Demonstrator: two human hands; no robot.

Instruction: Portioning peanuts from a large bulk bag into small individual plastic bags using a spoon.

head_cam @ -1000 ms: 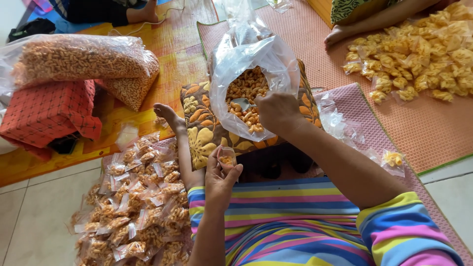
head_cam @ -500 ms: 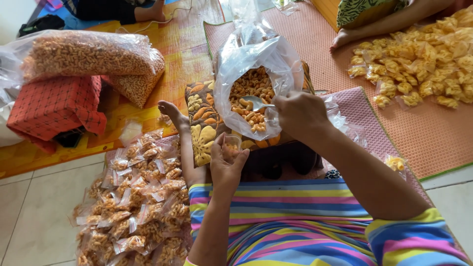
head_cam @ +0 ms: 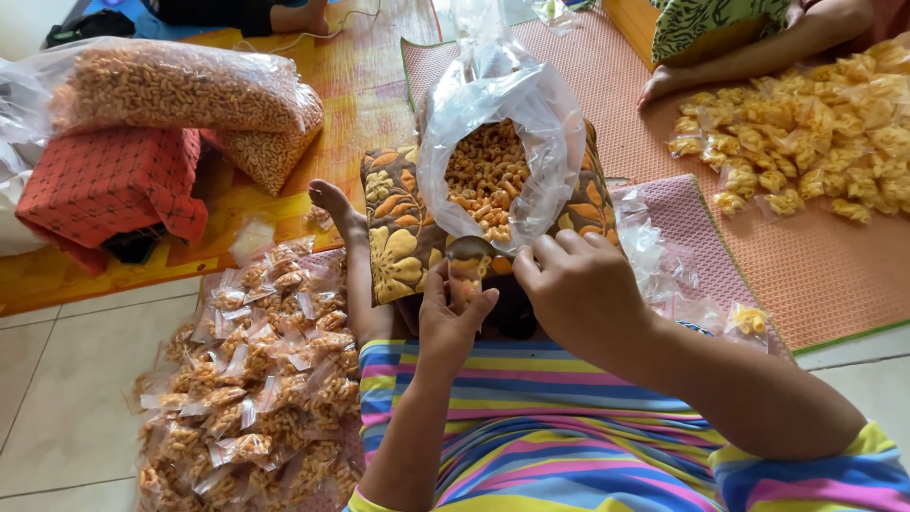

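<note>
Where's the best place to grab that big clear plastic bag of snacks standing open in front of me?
Grip the big clear bag by its gathered upper plastic, coming from above and behind. The top stands up loose and empty there, while the snacks weigh down the bottom and the mouth opens toward the person's hands.

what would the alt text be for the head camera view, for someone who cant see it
Seen from above, a seated person's left hand holds a small clear packet while the right hand tips a spoon of orange curly snacks from a large open plastic bag into it. A pile of filled packets lies on the floor at left.
</note>
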